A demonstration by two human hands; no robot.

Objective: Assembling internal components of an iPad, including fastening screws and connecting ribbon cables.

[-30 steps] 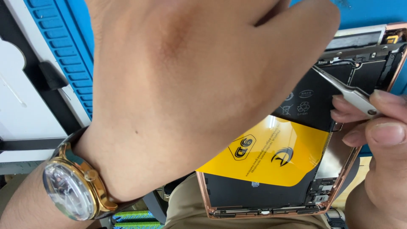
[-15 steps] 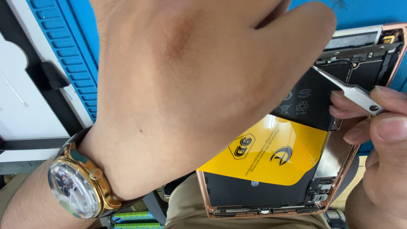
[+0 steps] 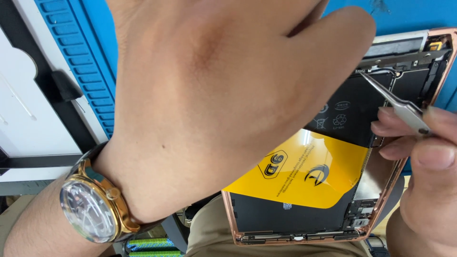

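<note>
The tweezers (image 3: 395, 102) tip has moved up toward the frame's top edge.

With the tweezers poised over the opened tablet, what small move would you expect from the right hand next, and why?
Probably a slight lowering of the tweezers so the tips meet the part by the tablet's top rail. The right hand pinches them with the points just at the black battery's upper edge, while the left hand lies across the open tablet. Whether the tips already touch anything cannot be told.

Left hand (image 3: 214, 95) back up, fingers extended, right hand (image 3: 423, 162) in pinching grip
</note>
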